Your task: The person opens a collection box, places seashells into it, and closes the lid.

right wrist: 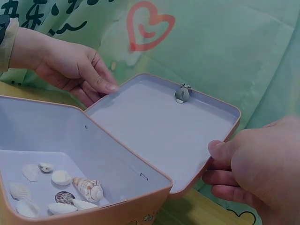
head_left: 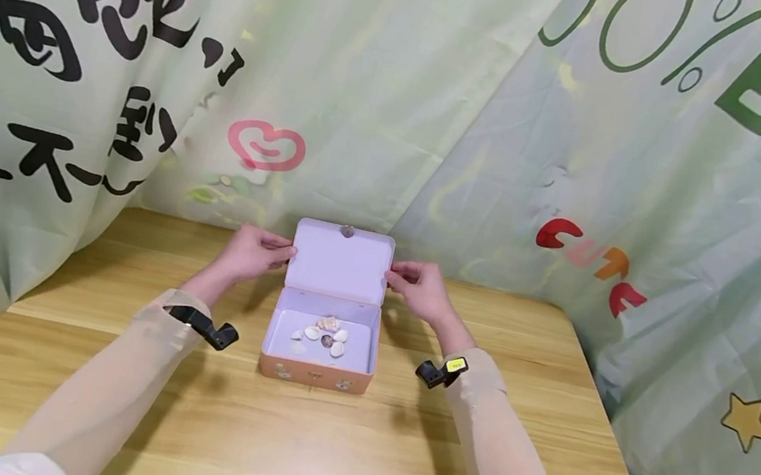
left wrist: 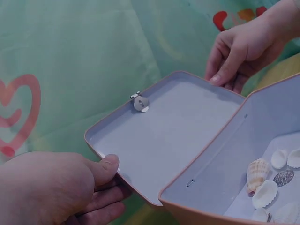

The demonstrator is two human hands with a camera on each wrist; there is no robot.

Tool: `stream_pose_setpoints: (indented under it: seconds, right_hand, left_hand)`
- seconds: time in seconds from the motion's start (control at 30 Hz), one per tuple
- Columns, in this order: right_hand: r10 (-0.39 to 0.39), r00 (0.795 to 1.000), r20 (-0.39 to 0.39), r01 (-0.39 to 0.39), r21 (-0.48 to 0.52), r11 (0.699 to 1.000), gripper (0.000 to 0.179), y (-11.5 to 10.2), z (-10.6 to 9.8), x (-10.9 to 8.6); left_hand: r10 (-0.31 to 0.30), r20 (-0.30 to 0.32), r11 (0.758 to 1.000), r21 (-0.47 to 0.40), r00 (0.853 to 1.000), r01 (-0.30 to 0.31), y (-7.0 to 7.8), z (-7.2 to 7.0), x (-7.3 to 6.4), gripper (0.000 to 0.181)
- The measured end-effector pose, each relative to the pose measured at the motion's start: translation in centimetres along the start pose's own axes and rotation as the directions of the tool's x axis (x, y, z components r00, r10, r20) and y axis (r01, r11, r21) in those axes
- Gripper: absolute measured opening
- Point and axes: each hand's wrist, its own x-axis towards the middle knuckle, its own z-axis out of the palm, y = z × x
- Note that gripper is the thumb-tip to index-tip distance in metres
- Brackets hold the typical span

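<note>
An orange-pink tin box (head_left: 316, 374) with a pale lilac inside stands on the table, its hinged lid (head_left: 340, 263) swung up and back. My left hand (head_left: 254, 254) pinches the lid's left edge, thumb on the inner face and fingers behind. On the opposite edge my right hand (head_left: 420, 288) pinches the lid the same way. A metal clasp (left wrist: 140, 103) sits at the middle of the lid's free edge. Inside the box lie several white shells (right wrist: 61, 177), a brown-striped spiral shell (right wrist: 89, 188) and a dark speckled shell (right wrist: 64, 197).
The box rests on a wood-grain table (head_left: 320, 456). Behind it hangs a pale green printed cloth (head_left: 384, 108) with lettering and a pink heart, close to the table's back edge. Each wrist wears a black strap with a small camera (head_left: 430, 372).
</note>
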Motion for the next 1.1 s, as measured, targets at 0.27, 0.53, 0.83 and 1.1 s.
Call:
stream_pose_setpoints:
  seconds: [0.27,0.53,0.83,1.1]
  right_hand:
    - [-0.038,0.999,-0.011,0.038,-0.024,0.999,0.022,-0.6,-0.4,-0.2]
    - [-0.04,0.999,-0.016,0.04,-0.005,0.999,0.021,-0.7,-0.4,-0.6]
    - [-0.057,0.998,-0.028,0.057,0.001,0.998,0.019,-1.2,-0.4,-1.2]
    - [-0.092,0.994,-0.063,0.094,0.018,0.995,0.018,-1.7,-0.5,-1.8]
  left_hand:
    - [0.057,-0.025,0.998,0.028,0.998,-0.057,0.7,-0.3,-0.6,0.037]
    - [0.077,-0.034,0.996,0.042,0.996,-0.075,1.4,-0.2,-1.3,0.042]
    - [0.109,-0.054,0.99,0.093,0.993,-0.104,2.1,-0.3,-2.5,0.047]
    - [0.118,-0.081,0.988,0.109,0.99,-0.108,2.4,-0.2,-3.4,0.053]
